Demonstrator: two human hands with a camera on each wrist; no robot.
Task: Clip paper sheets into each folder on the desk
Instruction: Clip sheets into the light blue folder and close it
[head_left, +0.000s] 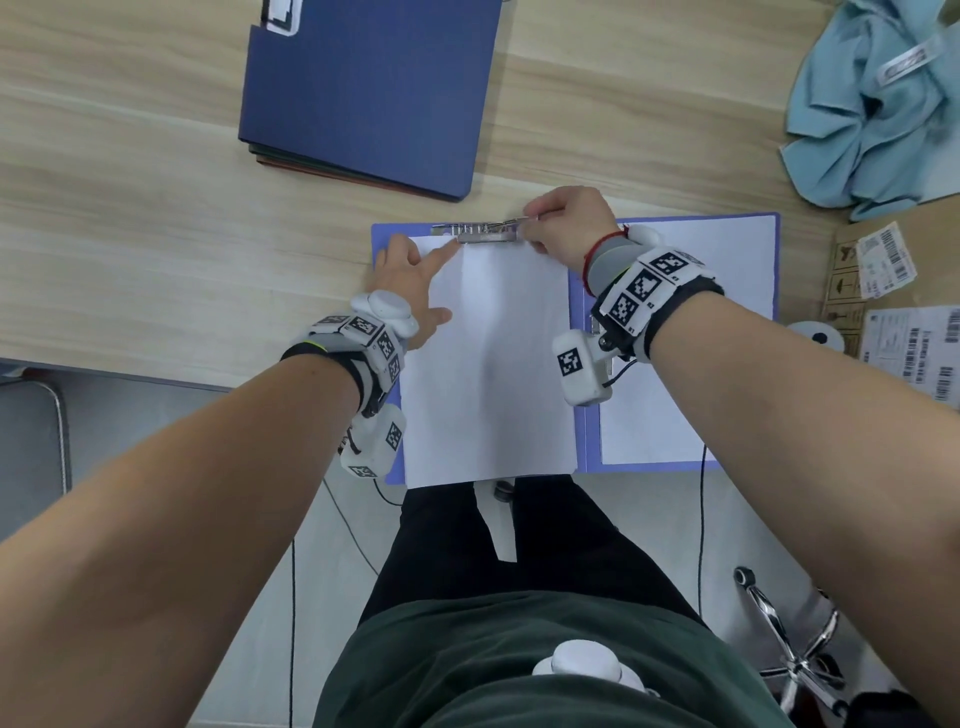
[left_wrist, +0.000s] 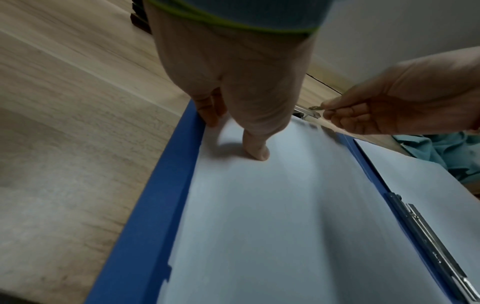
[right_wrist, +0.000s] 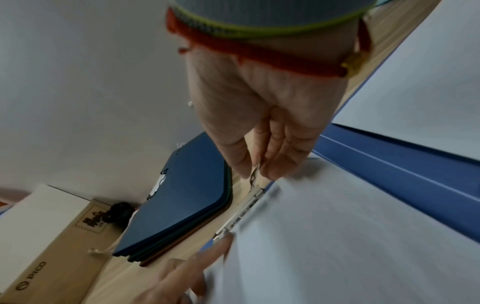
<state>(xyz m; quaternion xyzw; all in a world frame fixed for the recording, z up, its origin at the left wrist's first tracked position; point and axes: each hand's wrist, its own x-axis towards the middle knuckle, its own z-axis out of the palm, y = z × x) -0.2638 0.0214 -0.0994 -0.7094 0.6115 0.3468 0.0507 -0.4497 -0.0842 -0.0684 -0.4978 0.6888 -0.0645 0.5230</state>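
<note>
Left hand (head_left: 410, 275) flattens paper (head_left: 488, 364); right hand (head_left: 566, 228) pinches crosswise clip (head_left: 485, 233).

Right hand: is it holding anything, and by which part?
Yes. The right hand pinches the raised lever end of the metal clip at the top of the open folder, between thumb and fingertips.
</note>
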